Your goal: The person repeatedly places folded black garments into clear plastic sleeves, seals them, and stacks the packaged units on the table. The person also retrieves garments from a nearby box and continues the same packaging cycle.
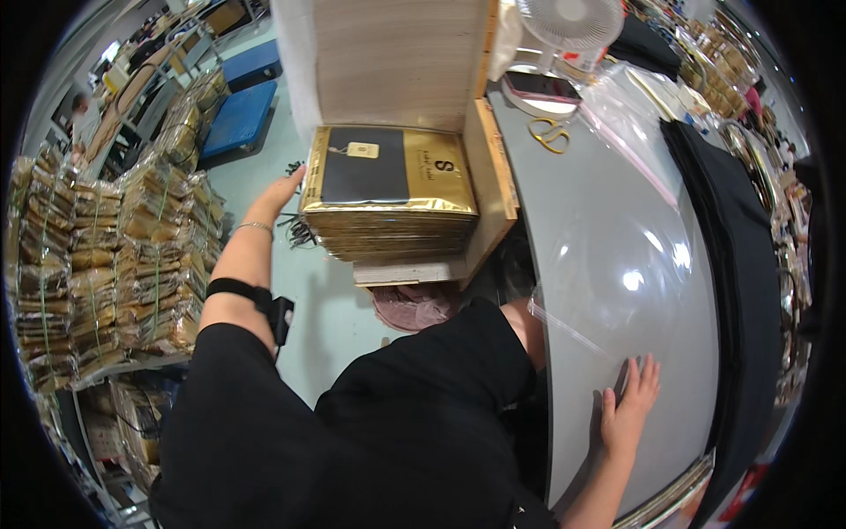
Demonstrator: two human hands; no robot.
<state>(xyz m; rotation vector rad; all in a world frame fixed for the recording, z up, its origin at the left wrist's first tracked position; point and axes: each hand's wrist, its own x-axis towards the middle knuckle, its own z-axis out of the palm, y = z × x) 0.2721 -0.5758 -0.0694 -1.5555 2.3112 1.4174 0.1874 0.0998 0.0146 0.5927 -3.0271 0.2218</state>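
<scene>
To my left front, a tall stack of flat gold packages point(390, 235) sits in a wooden stand. The top package point(436, 175) is shiny gold film with a dark garment panel and a small pale tag point(363, 150) showing. My left hand point(281, 193) is at the stack's left edge; its fingers are partly hidden, so a grip cannot be made out. On the right, my right hand point(629, 406) lies palm down with fingers spread on the grey table point(595, 264). A clear plastic bag point(581, 334) lies flat just beyond its fingertips.
Folded black fabric point(733, 264) runs along the table's far side. Gold-handled scissors point(548, 135), a phone point(543, 86) and a white fan point(572, 23) are at the back. Tied bundles of packages point(119, 258) stand on the left, near a blue platform cart point(239, 119).
</scene>
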